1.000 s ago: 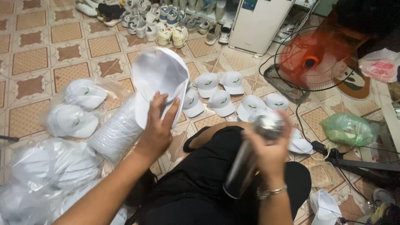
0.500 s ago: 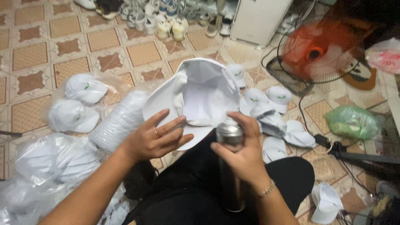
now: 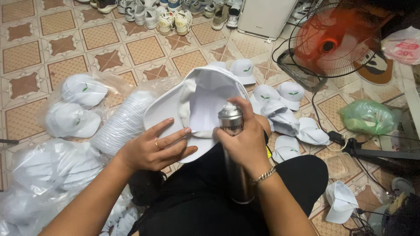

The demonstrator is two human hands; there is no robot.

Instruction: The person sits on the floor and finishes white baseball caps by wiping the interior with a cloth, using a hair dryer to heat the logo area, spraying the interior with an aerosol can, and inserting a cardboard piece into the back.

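Note:
My left hand (image 3: pixel 153 149) holds a white cap (image 3: pixel 199 102) by its brim, the hollow inside turned toward me. My right hand (image 3: pixel 246 140) grips a silver spray can (image 3: pixel 234 164) upright, one finger resting on its white nozzle, which sits right at the cap's inner side. Both are above my lap, over black trousers (image 3: pixel 210 205).
Several white caps (image 3: pixel 280 102) lie on the tiled floor beyond my knee. Clear plastic bags of caps (image 3: pixel 72 107) pile up at the left. An orange floor fan (image 3: pixel 334 41), a green bag (image 3: pixel 367 117), cables, a white box and shoes (image 3: pixel 175 19) stand further back.
The cap came down from arm's length to my lap and turned inside toward me. The can rose upright to the cap and my finger settled on the nozzle.

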